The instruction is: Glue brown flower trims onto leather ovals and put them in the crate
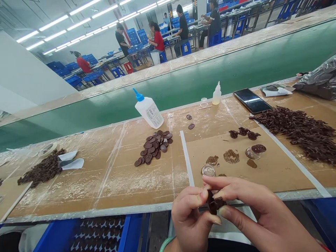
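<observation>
Currently, from the head camera, we look down at a long brown worktable [136,185], where our two bare hands meet at its near edge, right of centre. Our left hand [189,213], with a green band [166,244] at the wrist, pinches a small dark brown disc [211,203] between thumb and forefinger. Our right hand [252,206] pinches a knobbly dark brown piece [219,202] between thumb and fingers, and that piece touches the disc; the fingers partly hide where they meet. Just beyond our fingertips, a round clear dish [208,170] sits on a brown sheet [202,147] edged with white strips. Farther back on the sheet lie three dark knobbly pieces [243,131] and a second clear dish [250,153] with a dark oval [258,148] on it. To the left we find a pile of flat dark ovals [153,147], with a blue-tipped white bottle [150,111] behind it. To the right, a phone [252,100] lies against a heap of dark twisted strands [299,133]. Across the green belt [183,78], people sit and stand at other tables.
</observation>
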Demonstrator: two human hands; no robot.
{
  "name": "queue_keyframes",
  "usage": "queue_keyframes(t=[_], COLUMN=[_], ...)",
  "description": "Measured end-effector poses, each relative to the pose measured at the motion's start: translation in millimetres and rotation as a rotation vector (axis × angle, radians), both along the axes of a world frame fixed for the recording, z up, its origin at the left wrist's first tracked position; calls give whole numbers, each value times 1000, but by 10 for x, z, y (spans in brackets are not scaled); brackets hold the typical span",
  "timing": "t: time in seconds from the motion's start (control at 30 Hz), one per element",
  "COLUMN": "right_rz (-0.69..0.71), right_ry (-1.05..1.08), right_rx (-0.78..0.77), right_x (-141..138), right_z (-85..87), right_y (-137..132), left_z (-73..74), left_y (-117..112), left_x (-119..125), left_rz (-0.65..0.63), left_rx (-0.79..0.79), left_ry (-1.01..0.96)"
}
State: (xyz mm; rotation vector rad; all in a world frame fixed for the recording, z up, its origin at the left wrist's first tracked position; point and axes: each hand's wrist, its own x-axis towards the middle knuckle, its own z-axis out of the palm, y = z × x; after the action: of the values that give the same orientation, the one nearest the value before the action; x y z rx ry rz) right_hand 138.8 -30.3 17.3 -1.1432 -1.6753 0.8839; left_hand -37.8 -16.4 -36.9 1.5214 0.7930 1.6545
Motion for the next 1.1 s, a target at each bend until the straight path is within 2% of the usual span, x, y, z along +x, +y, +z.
queue_keyframes(t=[0.8, 1.1], right_rz=[28, -10], right_ry=[11, -12], right_rx=[-31, -13], right_x=[-35, -25], right_z=[52, 70], right_y=[15, -57], left_z=[51, 42], left_y=[-33, -42], left_x=[11, 1], left_rz=[22, 31], left_rx=[-34, -9], left_ry=[-8, 18])
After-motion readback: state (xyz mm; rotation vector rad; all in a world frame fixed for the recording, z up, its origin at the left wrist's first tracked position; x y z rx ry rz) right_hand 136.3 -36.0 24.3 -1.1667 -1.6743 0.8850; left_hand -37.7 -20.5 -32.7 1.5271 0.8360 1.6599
